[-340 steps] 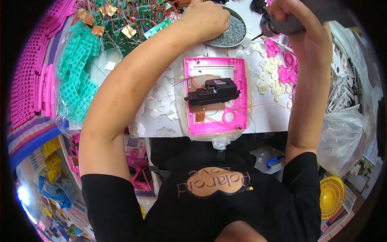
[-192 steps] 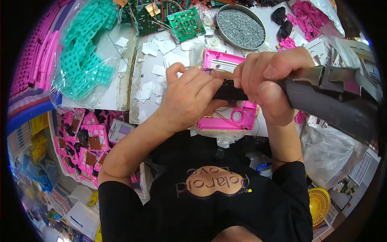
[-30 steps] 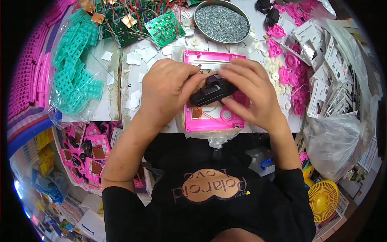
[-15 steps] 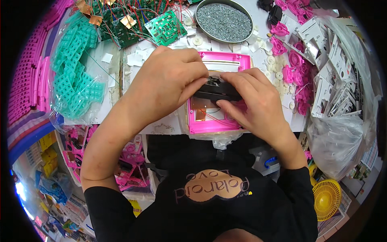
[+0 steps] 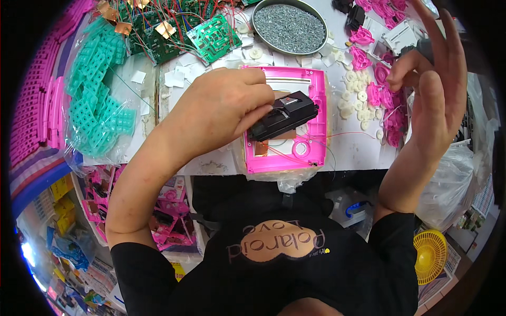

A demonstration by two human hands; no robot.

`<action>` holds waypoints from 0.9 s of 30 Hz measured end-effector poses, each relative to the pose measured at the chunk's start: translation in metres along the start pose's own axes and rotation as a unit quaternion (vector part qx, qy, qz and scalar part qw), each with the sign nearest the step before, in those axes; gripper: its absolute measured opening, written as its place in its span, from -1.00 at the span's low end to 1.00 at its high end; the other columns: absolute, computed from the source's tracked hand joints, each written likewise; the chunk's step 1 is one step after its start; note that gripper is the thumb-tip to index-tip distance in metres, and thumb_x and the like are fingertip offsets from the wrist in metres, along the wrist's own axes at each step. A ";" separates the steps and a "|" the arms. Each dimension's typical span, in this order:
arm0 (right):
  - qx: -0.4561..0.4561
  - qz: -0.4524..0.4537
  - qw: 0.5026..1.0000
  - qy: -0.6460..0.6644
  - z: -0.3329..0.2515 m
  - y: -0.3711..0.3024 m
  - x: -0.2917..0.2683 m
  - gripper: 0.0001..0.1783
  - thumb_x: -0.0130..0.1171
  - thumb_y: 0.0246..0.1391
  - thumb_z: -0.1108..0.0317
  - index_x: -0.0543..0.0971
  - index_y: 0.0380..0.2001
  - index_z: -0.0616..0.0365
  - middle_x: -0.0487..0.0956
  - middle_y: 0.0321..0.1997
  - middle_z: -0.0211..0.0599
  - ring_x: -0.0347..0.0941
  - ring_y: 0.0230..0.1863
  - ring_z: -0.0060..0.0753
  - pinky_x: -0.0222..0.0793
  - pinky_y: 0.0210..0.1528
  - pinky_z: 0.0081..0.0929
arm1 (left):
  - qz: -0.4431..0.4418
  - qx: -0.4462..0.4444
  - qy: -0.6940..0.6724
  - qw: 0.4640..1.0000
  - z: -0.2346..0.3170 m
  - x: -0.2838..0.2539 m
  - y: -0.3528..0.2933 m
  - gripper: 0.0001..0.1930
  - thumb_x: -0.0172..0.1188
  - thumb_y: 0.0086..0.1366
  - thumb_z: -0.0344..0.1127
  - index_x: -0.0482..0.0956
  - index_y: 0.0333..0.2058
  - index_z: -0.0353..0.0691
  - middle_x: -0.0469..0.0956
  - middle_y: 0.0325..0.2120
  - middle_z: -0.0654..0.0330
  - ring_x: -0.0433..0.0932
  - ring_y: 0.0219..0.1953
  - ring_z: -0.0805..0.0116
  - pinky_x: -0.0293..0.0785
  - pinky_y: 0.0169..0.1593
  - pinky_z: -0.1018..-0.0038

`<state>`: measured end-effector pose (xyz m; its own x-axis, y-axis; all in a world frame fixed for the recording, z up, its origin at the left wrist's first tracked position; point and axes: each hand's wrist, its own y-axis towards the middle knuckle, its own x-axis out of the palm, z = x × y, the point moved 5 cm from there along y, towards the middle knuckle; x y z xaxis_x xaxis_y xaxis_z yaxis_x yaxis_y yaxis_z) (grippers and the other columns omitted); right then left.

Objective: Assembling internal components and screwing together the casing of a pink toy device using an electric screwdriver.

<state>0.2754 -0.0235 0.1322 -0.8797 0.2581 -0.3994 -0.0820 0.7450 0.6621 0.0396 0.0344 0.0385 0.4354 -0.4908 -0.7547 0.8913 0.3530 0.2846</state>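
Observation:
My left hand (image 5: 224,102) is closed on the left end of a black plastic box (image 5: 287,116) with a small metal and white piece in its top. The box is tilted over a pink plastic frame (image 5: 314,134) lying on the worktable. Inside the frame a copper-coloured patch (image 5: 262,148) and thin red and green wires show; one red wire runs out to the right. My right hand (image 5: 435,100) is raised at the right, with its fingers apart and nothing seen in them. Behind its fingers is a dark rounded object, partly hidden, whose kind I cannot make out.
A round metal dish of screws (image 5: 290,29) stands at the back. Green circuit boards (image 5: 213,38) with wires lie left of it, and teal moulded pads (image 5: 100,100) farther left. White discs (image 5: 362,96), pink parts (image 5: 361,58) and white plastic parts (image 5: 400,37) lie at the right.
My right hand has let go of the black box and moved up to the right, its fingers spreading. The box has turned, its right end now higher; my left hand still holds it.

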 end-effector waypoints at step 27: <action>0.109 -0.244 0.949 -0.164 0.001 -0.071 0.090 -0.40 0.49 -0.19 0.32 0.56 0.00 0.18 0.59 -0.12 -0.22 0.46 -0.14 -0.08 0.44 -0.04 -0.23 | -0.046 0.043 -0.020 0.998 -0.004 -0.008 0.022 -0.89 0.32 0.18 -0.43 0.60 -0.33 -0.28 0.55 -0.41 0.10 0.58 -0.33 0.01 0.50 -0.28 0.21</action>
<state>0.2029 -0.0525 0.0483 -0.5649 0.0003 -0.8252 -0.3118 0.9258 0.2138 0.0554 0.0492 0.0486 0.3544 -0.5494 -0.7567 0.9345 0.2366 0.2659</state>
